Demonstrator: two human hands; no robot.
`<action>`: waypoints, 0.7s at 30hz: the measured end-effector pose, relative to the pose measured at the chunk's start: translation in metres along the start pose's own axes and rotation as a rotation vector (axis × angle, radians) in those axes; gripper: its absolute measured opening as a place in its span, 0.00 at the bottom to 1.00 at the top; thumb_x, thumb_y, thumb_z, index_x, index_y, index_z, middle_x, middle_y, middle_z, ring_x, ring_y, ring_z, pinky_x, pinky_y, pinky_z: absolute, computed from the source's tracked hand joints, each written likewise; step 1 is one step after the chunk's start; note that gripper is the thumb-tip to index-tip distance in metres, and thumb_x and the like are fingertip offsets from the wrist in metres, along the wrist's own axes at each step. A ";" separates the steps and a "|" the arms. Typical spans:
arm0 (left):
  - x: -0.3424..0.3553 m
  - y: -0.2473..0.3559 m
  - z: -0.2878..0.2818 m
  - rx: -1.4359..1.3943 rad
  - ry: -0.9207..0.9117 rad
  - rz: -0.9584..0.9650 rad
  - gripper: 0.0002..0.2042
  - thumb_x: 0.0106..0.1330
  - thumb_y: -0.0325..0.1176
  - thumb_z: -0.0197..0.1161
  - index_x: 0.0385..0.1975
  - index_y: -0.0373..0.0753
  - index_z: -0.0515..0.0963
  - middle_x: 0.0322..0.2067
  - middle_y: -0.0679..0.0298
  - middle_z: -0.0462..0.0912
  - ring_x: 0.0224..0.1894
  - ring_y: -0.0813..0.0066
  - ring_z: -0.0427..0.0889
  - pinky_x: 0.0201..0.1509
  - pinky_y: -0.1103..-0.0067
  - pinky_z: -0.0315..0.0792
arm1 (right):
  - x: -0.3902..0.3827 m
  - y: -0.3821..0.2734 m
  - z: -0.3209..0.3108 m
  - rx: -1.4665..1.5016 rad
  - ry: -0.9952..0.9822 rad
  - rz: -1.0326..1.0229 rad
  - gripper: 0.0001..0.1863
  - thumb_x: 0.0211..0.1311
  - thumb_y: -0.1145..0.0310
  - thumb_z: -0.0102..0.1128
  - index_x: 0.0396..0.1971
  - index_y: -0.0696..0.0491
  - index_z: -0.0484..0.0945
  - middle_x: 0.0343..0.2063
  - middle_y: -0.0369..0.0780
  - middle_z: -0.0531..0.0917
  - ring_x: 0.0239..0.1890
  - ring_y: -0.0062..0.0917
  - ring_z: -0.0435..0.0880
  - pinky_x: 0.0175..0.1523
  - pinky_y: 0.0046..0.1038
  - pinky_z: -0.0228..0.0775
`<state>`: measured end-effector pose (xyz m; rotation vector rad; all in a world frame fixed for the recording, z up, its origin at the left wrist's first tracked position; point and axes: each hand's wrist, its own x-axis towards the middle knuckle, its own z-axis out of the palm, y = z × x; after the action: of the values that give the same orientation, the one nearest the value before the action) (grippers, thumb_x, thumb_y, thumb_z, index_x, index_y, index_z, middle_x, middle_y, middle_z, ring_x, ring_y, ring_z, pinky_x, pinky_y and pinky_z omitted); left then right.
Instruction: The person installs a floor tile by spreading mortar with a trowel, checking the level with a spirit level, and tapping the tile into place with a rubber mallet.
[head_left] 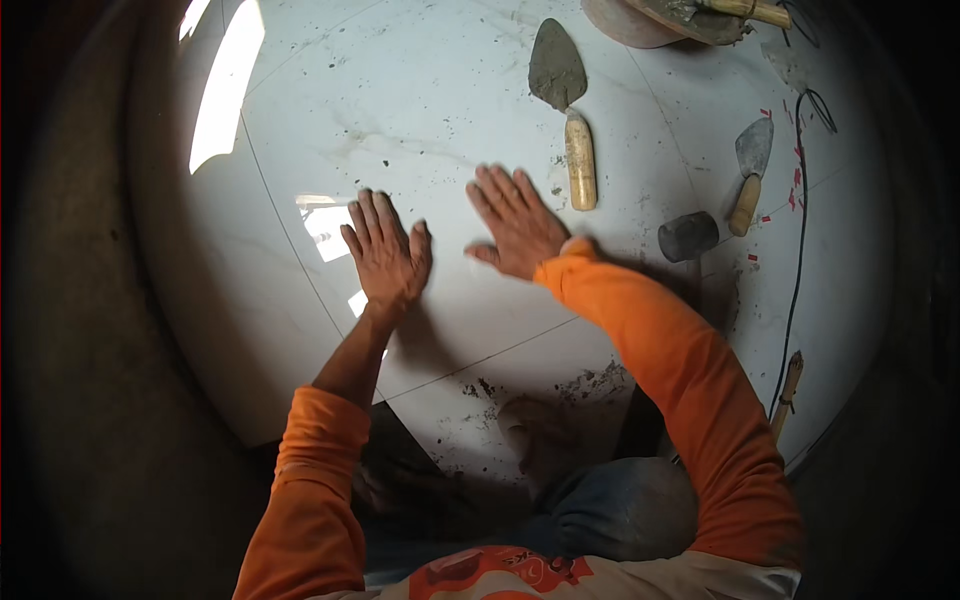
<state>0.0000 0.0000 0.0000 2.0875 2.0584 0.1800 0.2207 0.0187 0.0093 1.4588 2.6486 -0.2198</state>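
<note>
Both of my arms, in orange sleeves, reach out over white floor tiles point(470, 320) marked with faint veins and crumbs of mortar. My left hand point(385, 250) is spread with its palm down and holds nothing. To its right, my right hand point(518, 222) is likewise stretched out, palm down and without anything in it. Nearest to the right hand lies a trowel point(580, 160), its pointed blade coated with grey mortar and its wooden handle toward me. Whether the palms press on the tile or hover just over it is hard to tell.
A black-headed mallet point(689, 237) lies right of my forearm. Beyond it are a smaller trowel point(747, 178), red scraps point(797, 178) and a dark cable point(796, 290). At the far right stands a mortar-smeared basin point(630, 22). A wooden stick point(788, 392) is near my right elbow.
</note>
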 end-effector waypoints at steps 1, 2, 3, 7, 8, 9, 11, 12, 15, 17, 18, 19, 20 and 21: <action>-0.018 0.010 -0.001 0.008 -0.041 0.078 0.37 0.72 0.52 0.43 0.72 0.30 0.49 0.74 0.45 0.44 0.76 0.45 0.39 0.76 0.50 0.33 | -0.031 -0.012 0.008 0.145 0.050 -0.110 0.47 0.67 0.32 0.34 0.73 0.55 0.49 0.75 0.44 0.47 0.77 0.36 0.38 0.78 0.43 0.25; -0.041 0.020 0.003 0.067 -0.092 0.202 0.37 0.72 0.52 0.43 0.71 0.29 0.49 0.73 0.44 0.44 0.76 0.45 0.39 0.76 0.50 0.32 | -0.036 -0.012 0.014 0.163 0.083 -0.076 0.48 0.67 0.32 0.35 0.73 0.55 0.49 0.75 0.44 0.48 0.77 0.35 0.39 0.78 0.43 0.23; -0.083 0.034 -0.005 0.125 -0.269 0.304 0.37 0.72 0.52 0.43 0.71 0.28 0.49 0.73 0.43 0.44 0.76 0.44 0.39 0.76 0.50 0.32 | -0.055 -0.017 0.009 0.231 0.003 -0.056 0.48 0.67 0.32 0.35 0.73 0.55 0.49 0.75 0.44 0.48 0.77 0.35 0.39 0.78 0.43 0.23; -0.041 0.044 -0.001 -0.038 -0.250 0.389 0.39 0.70 0.54 0.46 0.72 0.29 0.49 0.74 0.45 0.44 0.76 0.46 0.40 0.76 0.51 0.32 | -0.021 0.016 0.000 0.192 0.099 0.048 0.48 0.66 0.32 0.36 0.73 0.55 0.49 0.74 0.43 0.48 0.77 0.35 0.39 0.78 0.43 0.22; -0.016 0.036 -0.007 0.007 -0.251 0.389 0.39 0.70 0.54 0.46 0.72 0.30 0.49 0.74 0.45 0.45 0.76 0.46 0.40 0.76 0.52 0.32 | -0.018 0.019 0.005 0.210 0.110 0.143 0.47 0.67 0.33 0.36 0.73 0.56 0.49 0.74 0.44 0.48 0.77 0.35 0.40 0.78 0.42 0.22; 0.012 0.028 -0.012 0.045 -0.238 0.388 0.39 0.70 0.54 0.46 0.72 0.30 0.49 0.74 0.46 0.45 0.76 0.46 0.41 0.76 0.52 0.32 | -0.013 0.029 0.005 0.215 0.129 0.236 0.46 0.68 0.34 0.36 0.73 0.56 0.49 0.74 0.44 0.48 0.77 0.35 0.40 0.78 0.42 0.23; 0.068 0.006 -0.019 0.063 -0.143 0.260 0.38 0.71 0.54 0.44 0.72 0.31 0.48 0.74 0.47 0.44 0.76 0.46 0.41 0.76 0.53 0.33 | 0.001 0.067 0.001 0.273 0.166 0.349 0.45 0.69 0.37 0.38 0.73 0.58 0.47 0.74 0.47 0.49 0.77 0.37 0.41 0.78 0.42 0.30; 0.095 -0.001 -0.022 0.075 -0.117 0.231 0.38 0.71 0.54 0.43 0.72 0.32 0.47 0.74 0.47 0.44 0.76 0.46 0.40 0.76 0.53 0.33 | 0.007 0.094 -0.007 0.237 0.148 0.405 0.45 0.69 0.38 0.39 0.73 0.58 0.47 0.74 0.47 0.49 0.77 0.38 0.42 0.77 0.43 0.31; 0.152 0.020 -0.020 0.109 -0.084 0.199 0.39 0.72 0.55 0.41 0.73 0.32 0.45 0.74 0.46 0.42 0.76 0.46 0.37 0.76 0.53 0.31 | 0.006 0.167 -0.011 0.029 0.219 0.582 0.44 0.69 0.41 0.41 0.72 0.60 0.48 0.73 0.49 0.51 0.76 0.42 0.44 0.76 0.47 0.34; 0.168 0.030 -0.019 0.129 -0.108 0.067 0.39 0.72 0.56 0.40 0.73 0.32 0.44 0.74 0.45 0.40 0.77 0.46 0.35 0.76 0.52 0.31 | 0.006 0.152 0.002 0.071 0.231 0.630 0.45 0.69 0.41 0.41 0.71 0.63 0.48 0.73 0.53 0.50 0.76 0.44 0.44 0.76 0.50 0.32; 0.171 0.030 -0.016 0.128 -0.115 0.060 0.39 0.72 0.56 0.40 0.73 0.32 0.44 0.74 0.45 0.40 0.77 0.46 0.35 0.76 0.52 0.31 | 0.006 0.129 0.004 0.101 0.217 0.656 0.45 0.69 0.41 0.41 0.71 0.64 0.48 0.72 0.55 0.49 0.76 0.46 0.43 0.76 0.51 0.31; 0.178 0.028 -0.018 0.139 -0.127 0.032 0.40 0.71 0.57 0.38 0.73 0.32 0.44 0.74 0.45 0.40 0.77 0.45 0.34 0.76 0.50 0.29 | 0.006 0.099 0.002 0.185 0.191 0.569 0.46 0.68 0.41 0.42 0.71 0.66 0.48 0.72 0.56 0.49 0.76 0.47 0.42 0.76 0.52 0.29; 0.194 0.031 -0.020 0.137 -0.127 0.011 0.40 0.71 0.58 0.37 0.73 0.32 0.44 0.74 0.44 0.39 0.76 0.44 0.33 0.75 0.48 0.28 | 0.003 0.070 -0.006 0.195 0.107 0.476 0.47 0.67 0.41 0.44 0.70 0.66 0.48 0.72 0.56 0.49 0.76 0.47 0.42 0.76 0.52 0.29; 0.210 0.040 -0.021 0.123 -0.111 0.019 0.40 0.71 0.58 0.37 0.73 0.32 0.44 0.74 0.44 0.39 0.76 0.44 0.33 0.75 0.48 0.28 | 0.000 0.049 -0.011 0.242 0.092 0.409 0.47 0.66 0.40 0.47 0.71 0.63 0.51 0.72 0.55 0.51 0.76 0.47 0.44 0.76 0.52 0.30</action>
<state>0.0386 0.2101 0.0177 2.1357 2.0328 -0.0604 0.2621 0.0464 0.0166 2.0910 2.3797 -0.4534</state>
